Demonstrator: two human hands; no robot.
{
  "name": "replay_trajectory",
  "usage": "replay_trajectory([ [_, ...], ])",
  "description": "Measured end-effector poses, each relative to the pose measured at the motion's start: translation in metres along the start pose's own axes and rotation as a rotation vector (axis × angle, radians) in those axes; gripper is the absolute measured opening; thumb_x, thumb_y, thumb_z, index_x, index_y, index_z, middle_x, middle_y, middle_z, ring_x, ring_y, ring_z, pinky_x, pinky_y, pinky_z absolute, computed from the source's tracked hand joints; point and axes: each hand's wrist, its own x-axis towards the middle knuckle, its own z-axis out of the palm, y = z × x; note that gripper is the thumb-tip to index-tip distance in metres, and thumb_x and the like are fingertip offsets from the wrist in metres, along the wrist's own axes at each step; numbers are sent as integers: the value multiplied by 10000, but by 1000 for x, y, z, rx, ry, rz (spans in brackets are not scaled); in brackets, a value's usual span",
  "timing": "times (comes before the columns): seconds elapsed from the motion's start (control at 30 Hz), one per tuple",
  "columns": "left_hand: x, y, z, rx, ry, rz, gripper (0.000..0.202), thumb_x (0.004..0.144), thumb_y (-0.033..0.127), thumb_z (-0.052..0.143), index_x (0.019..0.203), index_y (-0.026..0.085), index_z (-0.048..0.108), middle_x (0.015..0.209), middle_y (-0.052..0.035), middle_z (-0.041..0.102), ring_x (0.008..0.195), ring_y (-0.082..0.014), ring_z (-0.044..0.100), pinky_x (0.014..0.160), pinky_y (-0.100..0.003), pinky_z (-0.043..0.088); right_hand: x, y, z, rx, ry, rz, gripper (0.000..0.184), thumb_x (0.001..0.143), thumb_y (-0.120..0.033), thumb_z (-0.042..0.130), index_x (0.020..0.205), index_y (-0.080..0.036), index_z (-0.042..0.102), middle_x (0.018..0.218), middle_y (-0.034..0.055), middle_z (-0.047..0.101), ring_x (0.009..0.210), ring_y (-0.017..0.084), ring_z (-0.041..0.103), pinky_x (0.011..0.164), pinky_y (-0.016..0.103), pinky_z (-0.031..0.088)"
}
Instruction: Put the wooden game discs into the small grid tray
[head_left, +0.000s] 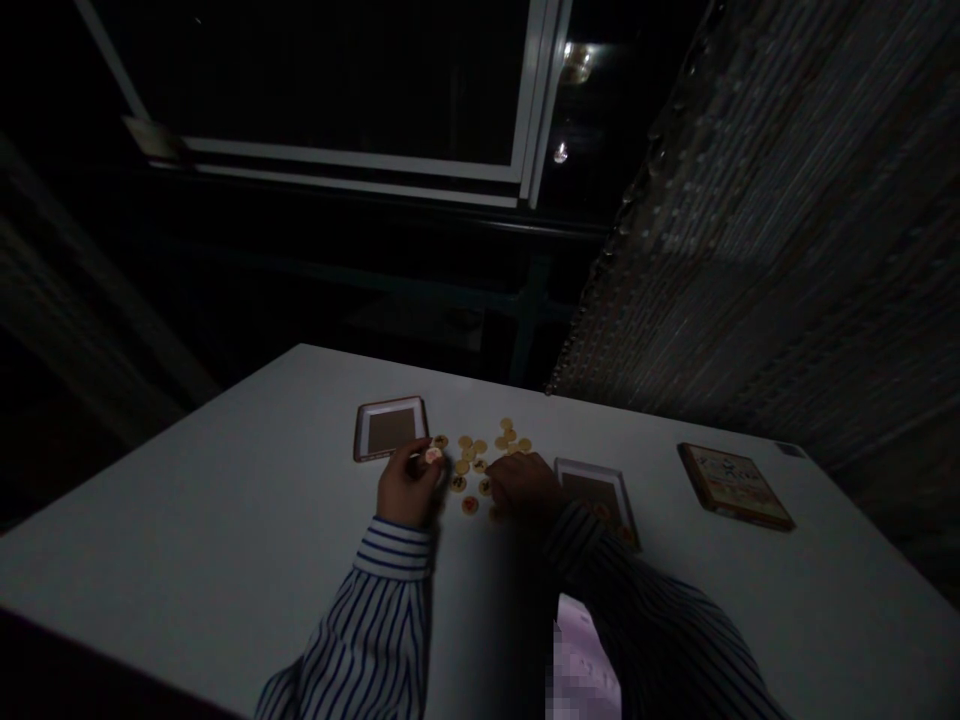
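My left hand [405, 488] pinches a round xiangqi piece [433, 455] with a reddish mark, close to the right edge of an open shallow box [358, 432]. My right hand [525, 484] reaches over the loose pieces, fingers curled down and close together; its fingertips are at a piece with a dark mark [485, 487], and shadow hides whether they hold anything. Between the hands lie several pale round pieces, among them a red-marked piece [470, 505] and a dark-marked piece [458, 484]. Further back sits a small cluster of pieces [506, 425].
A second shallow box [619, 480] stands beside my right hand, with a few reddish-marked pieces in it, partly behind my sleeve. A flat printed box [735, 486] lies farther right on the white table [225, 520]. Beyond the table hang a bead curtain [735, 260] and a window frame [352, 160].
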Motion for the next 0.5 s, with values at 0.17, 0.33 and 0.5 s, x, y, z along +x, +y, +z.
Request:
replay_trajectory([
  [0.17, -1, 10, -1, -174, 7, -127, 324, 637, 324, 624, 890, 124, 591, 785, -74, 682, 765, -180, 639, 704, -309, 517, 0, 0, -6, 8, 0, 34, 263, 826, -225, 389, 967, -172, 605, 957, 74, 629, 886, 171, 523, 747, 304, 318],
  [0.33, -2, 13, -1, -283, -58, -149, 353, 601, 318, 657, 891, 125, 599, 866, -87, 681, 805, -191, 637, 740, -329, 518, 0, 2, -18, 16, 29, 62, 263, 829, -239, 390, 980, -184, 598, 967, 61, 628, 906, 172, 519, 765, 303, 318],
  [0.5, -10, 14, 8, -429, -126, -192, 413, 549, 356, 701, 874, 123, 600, 834, -87, 681, 789, -187, 635, 729, -324, 519, -3, 9, -38, 26, -7, 111, 271, 840, -266, 384, 1004, -190, 585, 999, 61, 622, 929, 165, 520, 786, 296, 322],
])
